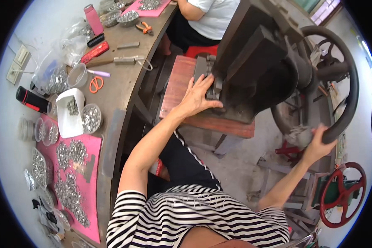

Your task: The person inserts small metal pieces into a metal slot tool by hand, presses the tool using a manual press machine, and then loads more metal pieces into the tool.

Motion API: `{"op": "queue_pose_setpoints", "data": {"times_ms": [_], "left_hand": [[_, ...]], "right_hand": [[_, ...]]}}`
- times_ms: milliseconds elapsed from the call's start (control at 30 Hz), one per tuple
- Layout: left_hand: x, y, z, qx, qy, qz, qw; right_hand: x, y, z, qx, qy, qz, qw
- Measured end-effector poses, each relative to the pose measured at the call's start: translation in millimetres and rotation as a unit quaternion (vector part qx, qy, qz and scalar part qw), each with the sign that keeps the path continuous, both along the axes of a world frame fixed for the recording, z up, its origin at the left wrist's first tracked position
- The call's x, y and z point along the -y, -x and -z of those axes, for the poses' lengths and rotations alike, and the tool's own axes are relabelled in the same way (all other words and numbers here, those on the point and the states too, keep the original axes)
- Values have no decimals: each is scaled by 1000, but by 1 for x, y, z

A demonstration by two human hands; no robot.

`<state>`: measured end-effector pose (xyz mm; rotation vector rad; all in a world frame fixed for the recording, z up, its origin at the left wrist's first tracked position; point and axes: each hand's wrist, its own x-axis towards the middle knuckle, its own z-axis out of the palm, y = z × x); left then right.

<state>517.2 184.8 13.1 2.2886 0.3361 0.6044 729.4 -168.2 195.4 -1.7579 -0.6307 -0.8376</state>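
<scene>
A dark, heavy hand press [256, 70] stands in front of me on a reddish wooden stand [178, 82]. My left hand [198, 97] lies over the metal tooling [217, 87] at the press's base, its fingers stretched and spread; whether a small part lies under the fingertips cannot be seen. On the right, my right hand [319, 145] is closed round the lower rim of the press's large black handwheel [351, 95]. A grey cloth wrapping [298, 135] sits on the rim just left of that hand.
Along the left runs a workbench [124, 89] with a pink mat [93, 182] of small metal parts, plastic tubs [91, 117], orange scissors [96, 84] and pliers [144, 28]. Another person [211, 20] sits at the back. A red handwheel [343, 194] stands low at right.
</scene>
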Motion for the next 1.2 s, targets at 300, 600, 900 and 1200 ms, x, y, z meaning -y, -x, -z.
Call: {"op": "queue_pose_setpoints", "data": {"times_ms": [300, 600, 900, 1200], "left_hand": [[-63, -23, 3, 242, 326, -37, 913], [-71, -7, -17, 12, 47, 62, 997], [-3, 38, -9, 174, -128, -109, 970], [71, 241, -16, 109, -178, -386, 899]], "right_hand": [[-38, -66, -152, 97, 185, -28, 977], [-45, -124, -196, 60, 258, -82, 961], [-76, -4, -115, 150, 130, -131, 971], [-237, 197, 124, -159, 235, -650, 704]]}}
